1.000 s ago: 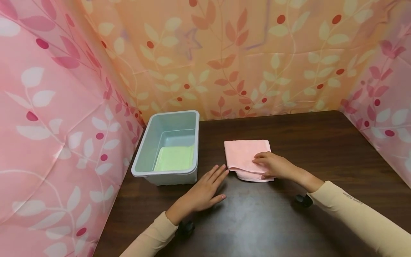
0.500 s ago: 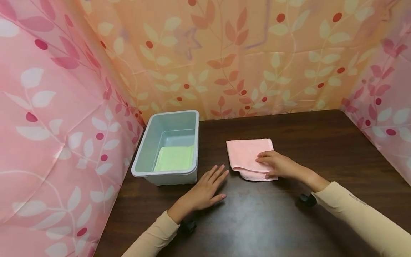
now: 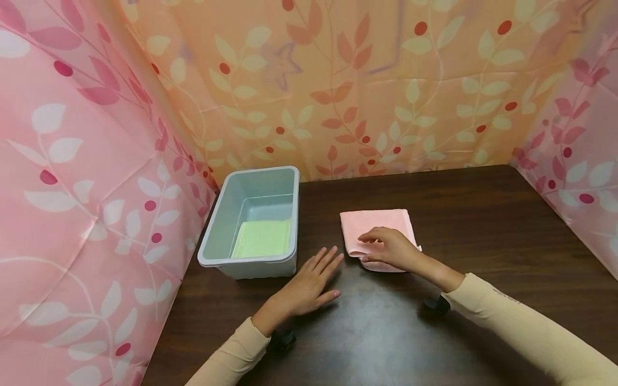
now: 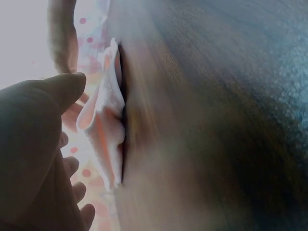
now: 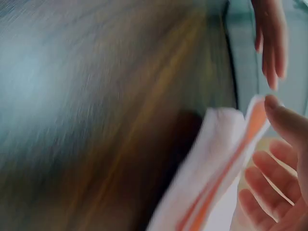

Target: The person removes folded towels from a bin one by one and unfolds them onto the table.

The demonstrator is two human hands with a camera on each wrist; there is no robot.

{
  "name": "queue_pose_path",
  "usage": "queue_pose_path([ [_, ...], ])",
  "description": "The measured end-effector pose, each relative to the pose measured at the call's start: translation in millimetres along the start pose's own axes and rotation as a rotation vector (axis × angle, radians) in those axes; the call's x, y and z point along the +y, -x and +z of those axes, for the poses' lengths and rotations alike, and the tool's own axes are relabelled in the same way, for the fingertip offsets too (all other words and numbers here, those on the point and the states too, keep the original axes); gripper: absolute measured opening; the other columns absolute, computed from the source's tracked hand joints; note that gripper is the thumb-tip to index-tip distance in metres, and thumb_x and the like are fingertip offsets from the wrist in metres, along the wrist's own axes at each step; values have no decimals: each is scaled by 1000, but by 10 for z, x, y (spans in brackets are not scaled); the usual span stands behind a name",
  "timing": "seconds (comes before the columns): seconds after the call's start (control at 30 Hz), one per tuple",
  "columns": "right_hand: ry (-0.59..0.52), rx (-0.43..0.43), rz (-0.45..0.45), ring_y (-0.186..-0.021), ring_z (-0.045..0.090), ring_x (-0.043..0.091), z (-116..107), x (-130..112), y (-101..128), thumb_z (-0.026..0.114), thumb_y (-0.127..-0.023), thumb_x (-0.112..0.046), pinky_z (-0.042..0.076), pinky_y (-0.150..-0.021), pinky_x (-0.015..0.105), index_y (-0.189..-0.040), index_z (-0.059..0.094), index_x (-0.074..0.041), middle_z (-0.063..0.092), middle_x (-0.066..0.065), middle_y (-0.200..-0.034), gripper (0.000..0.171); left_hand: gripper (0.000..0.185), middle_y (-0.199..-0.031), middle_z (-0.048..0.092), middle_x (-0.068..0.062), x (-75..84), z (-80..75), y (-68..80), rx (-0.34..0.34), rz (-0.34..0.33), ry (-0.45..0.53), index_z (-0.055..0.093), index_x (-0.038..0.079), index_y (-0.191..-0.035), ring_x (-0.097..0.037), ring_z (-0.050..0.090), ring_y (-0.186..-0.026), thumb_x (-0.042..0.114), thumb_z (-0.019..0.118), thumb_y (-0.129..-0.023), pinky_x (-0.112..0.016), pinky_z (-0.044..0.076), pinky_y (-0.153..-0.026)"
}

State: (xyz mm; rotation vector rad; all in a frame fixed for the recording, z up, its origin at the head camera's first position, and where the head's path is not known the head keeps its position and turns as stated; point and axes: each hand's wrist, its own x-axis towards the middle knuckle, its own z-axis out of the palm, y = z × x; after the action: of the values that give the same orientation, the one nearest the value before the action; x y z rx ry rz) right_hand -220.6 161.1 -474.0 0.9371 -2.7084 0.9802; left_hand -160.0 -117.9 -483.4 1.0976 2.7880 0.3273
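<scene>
A folded pink towel (image 3: 354, 225) lies on the dark wooden table, its front layers slightly uneven. Over its front half is my right hand (image 3: 393, 249), fingers loosely bent and nothing gripped between them. In the right wrist view the thumb is close by the towel's folded edge (image 5: 257, 118); whether it touches, I cannot tell. My left hand (image 3: 309, 287) is spread with straight fingers between the tub and the towel, fingertips just short of the towel's left corner. From the left wrist view, the towel's layers (image 4: 108, 120) bulge apart at the edge.
A pale blue-grey plastic tub (image 3: 260, 260) stands at the table's left side, with a folded light green towel (image 3: 263, 238) on its bottom. Floral curtains (image 3: 338, 80) hang behind and at both sides of the table (image 3: 463, 209).
The pink towel slid slightly right along with my right hand, then stayed put. Since then the right hand has shifted left across it. My left hand has barely moved.
</scene>
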Motion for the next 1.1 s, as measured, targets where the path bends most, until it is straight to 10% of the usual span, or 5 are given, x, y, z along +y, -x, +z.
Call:
queue_pose_path([
  [1.1,96,219,-69,-71,67,11,405,-21,-68,83,-78,-16,55,-69,33,-88,79,-14,74,-5,-80,11,81,-169,9,-9,-9,27,58,8,3,1,9,18,-161,-36,12,-156,50,52,-99,-53,24,-123],
])
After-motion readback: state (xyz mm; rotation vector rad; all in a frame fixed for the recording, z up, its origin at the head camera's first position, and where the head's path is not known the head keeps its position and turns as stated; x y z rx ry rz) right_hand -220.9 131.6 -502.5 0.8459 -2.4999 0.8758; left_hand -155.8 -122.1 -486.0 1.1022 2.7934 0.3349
